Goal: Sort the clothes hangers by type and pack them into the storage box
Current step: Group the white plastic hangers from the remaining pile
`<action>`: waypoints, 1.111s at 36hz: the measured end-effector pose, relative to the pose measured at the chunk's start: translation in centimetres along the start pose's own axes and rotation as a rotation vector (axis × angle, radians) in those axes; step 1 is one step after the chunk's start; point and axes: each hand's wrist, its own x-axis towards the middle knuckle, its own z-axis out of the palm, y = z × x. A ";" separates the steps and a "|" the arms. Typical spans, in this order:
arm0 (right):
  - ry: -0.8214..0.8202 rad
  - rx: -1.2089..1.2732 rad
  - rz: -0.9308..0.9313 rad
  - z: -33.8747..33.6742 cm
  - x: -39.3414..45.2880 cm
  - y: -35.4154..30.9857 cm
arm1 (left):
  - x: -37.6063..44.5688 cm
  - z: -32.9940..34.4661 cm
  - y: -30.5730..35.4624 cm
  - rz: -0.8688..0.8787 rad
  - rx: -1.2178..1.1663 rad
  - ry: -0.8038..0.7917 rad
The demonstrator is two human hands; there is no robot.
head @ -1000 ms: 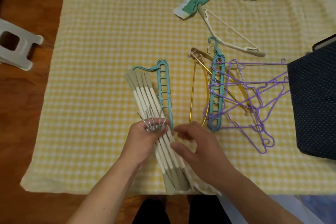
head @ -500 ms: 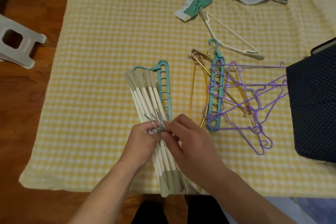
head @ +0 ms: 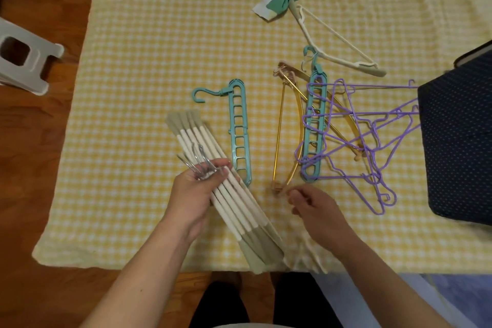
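Since the left hand (head: 191, 194) grips the stiff, light cream hangers (head: 226, 192) by their bunched metal hooks (head: 201, 165), that neck looks the surest hold, while the right hand (head: 314, 208) hovers loosely curled, holding nothing.

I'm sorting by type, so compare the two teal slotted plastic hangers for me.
The left teal slotted hanger lies alone on the yellow checked cloth, with its hook swung out sideways. The right teal slotted hanger is tangled among purple wire hangers and gold hangers, with its hook pointing up. Same colour, same ladder shape.
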 end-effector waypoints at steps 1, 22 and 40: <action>-0.070 -0.035 0.061 -0.4 0.0 1.0 | 0.1 -0.1 0.1 -0.011 -0.032 0.022; -0.007 0.158 -0.101 1.1 -1.6 5.5 | 1.3 -0.1 0.0 0.011 -0.122 0.216; -0.397 0.059 0.006 -3.0 1.5 5.0 | 2.7 2.6 0.1 0.011 -0.075 0.172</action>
